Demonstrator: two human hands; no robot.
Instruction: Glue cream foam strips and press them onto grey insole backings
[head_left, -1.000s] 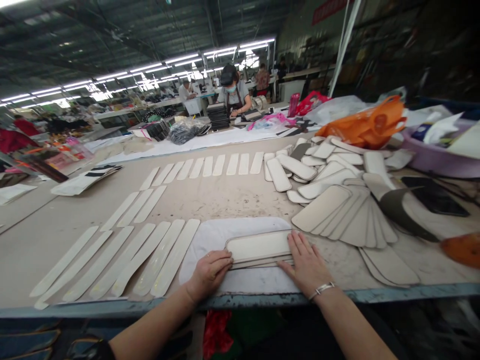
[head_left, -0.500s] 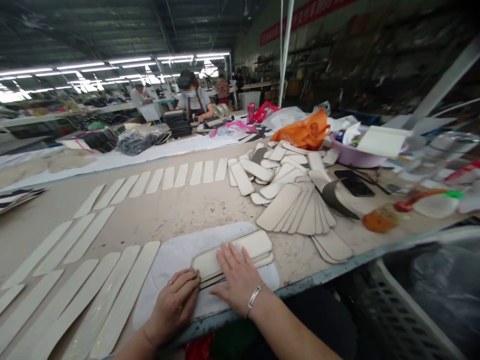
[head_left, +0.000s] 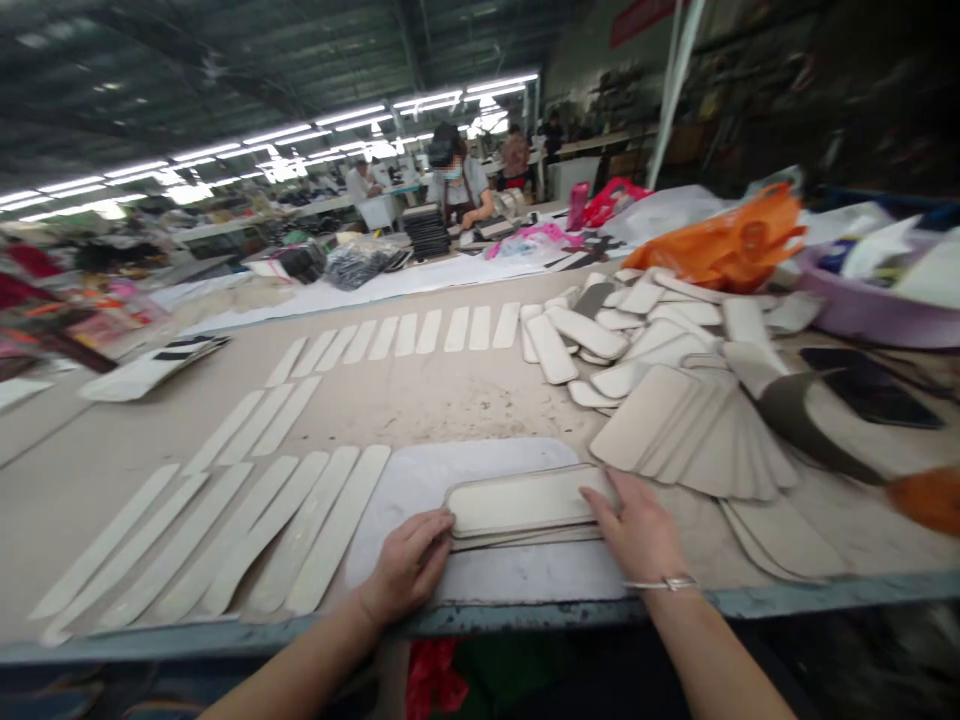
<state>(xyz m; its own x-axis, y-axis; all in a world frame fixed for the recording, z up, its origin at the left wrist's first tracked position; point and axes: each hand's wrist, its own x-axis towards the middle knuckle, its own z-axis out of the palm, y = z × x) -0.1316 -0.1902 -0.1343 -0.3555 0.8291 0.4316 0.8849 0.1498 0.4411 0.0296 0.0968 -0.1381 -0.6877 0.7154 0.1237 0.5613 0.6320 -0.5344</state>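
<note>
A small stack of cream rounded-corner panels (head_left: 525, 502) lies across a white sheet (head_left: 525, 578) near the table's front edge. At the stack's left end my left hand (head_left: 409, 560) is closed, its fingertips pinching the corner. My right hand (head_left: 637, 525) grips the opposite end, thumb on the top face and fingers round the far edge. The panels in the stack sit slightly out of line. Left of the sheet, long pale strips (head_left: 337, 530) lie in slanting rows. A fan of similar panels (head_left: 652, 415) spreads just beyond my right hand.
Behind the fan is a loose heap of panels (head_left: 551, 348). An orange bag (head_left: 727, 240), a purple basin (head_left: 862, 310) and a dark phone (head_left: 874, 385) lie to the right. Shorter strips (head_left: 457, 328) form a row further back. A co-worker (head_left: 457, 185) sits across the table.
My right hand has slid from the top of the stack to its right end. The left hand keeps its hold on the left end. The view has turned left.
</note>
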